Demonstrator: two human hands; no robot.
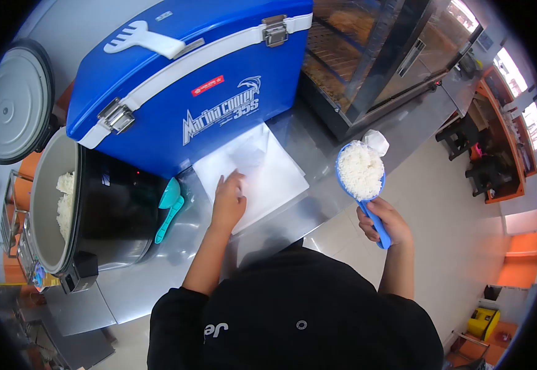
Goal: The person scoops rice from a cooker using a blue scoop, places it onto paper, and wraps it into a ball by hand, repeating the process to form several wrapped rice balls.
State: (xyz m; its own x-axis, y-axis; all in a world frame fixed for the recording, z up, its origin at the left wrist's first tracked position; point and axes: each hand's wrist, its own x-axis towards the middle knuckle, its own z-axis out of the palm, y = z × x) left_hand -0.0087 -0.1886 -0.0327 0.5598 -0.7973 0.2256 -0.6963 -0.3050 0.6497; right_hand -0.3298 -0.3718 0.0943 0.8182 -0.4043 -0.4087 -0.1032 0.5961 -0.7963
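Note:
My right hand (387, 223) is closed around the handle of a blue rice scoop (376, 227), held up at the right, beyond the counter's front edge. White cooked rice (361, 169) heaps over its bowl. A small white crumpled piece (376, 142) shows against the scoop's far rim; I cannot make out what it is. My left hand (230, 200) rests over a stack of white paper sheets (274, 185), fingers partly bent and apart. Part of the top sheet looks blurred near the fingertips. Left of that hand, a turquoise scoop (169, 209) lies on the counter.
A blue cooler box (219, 92) stands behind the paper, with a white rice paddle (142, 40) on its lid. At left is an open rice cooker (117, 213) containing rice, its lid (14, 102) raised. A glass display case (367, 61) stands behind right on the steel counter (324, 200).

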